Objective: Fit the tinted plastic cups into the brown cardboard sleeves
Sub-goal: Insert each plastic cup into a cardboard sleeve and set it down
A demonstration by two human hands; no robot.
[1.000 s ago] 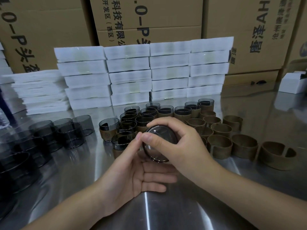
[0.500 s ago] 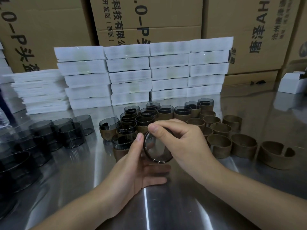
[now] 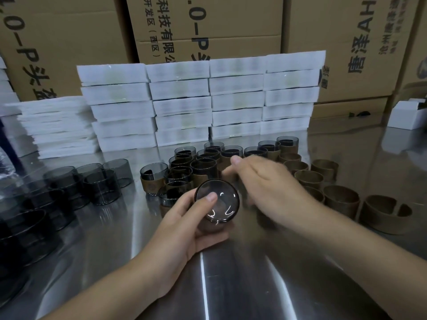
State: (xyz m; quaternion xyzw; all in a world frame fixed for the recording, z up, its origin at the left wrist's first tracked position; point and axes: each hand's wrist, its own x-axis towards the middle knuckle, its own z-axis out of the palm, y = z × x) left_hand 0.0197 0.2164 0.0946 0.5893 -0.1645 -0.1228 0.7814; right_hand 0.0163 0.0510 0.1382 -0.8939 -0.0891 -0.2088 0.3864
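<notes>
Cup (image 3: 217, 202) of tinted plastic lies in the left hand (image 3: 184, 229), above the near middle of the counter (image 3: 231, 285), with its round base turned to the camera. The grip of this hand is closed round the cup wall, with the fingers below and the thumb (image 3: 210, 197) pressing on the base. A brownish band shows at the lower wall, but I cannot tell if a sleeve is already on it. The right hand (image 3: 261, 188) hovers just right of the cup, over the sleeved cups (image 3: 203, 167). It is blurred, its grip looks loosely spread, and nothing is seen in it. Empty sleeves (image 3: 340, 199) stand to the right, bare cups (image 3: 101, 188) to the left, and white boxes (image 3: 180, 105) far behind.

I judge the cup to be light, stiff and thin. Its glossy surface can slip from the fingers, and it may crack under a hard squeeze. It is better to hold it by the wall near the base, with fingers on opposite sides. A sleeve is soft cardboard with an open slit, so it bends easily. Take it by the outside, away from the slit, and push the cup in straight.
</notes>
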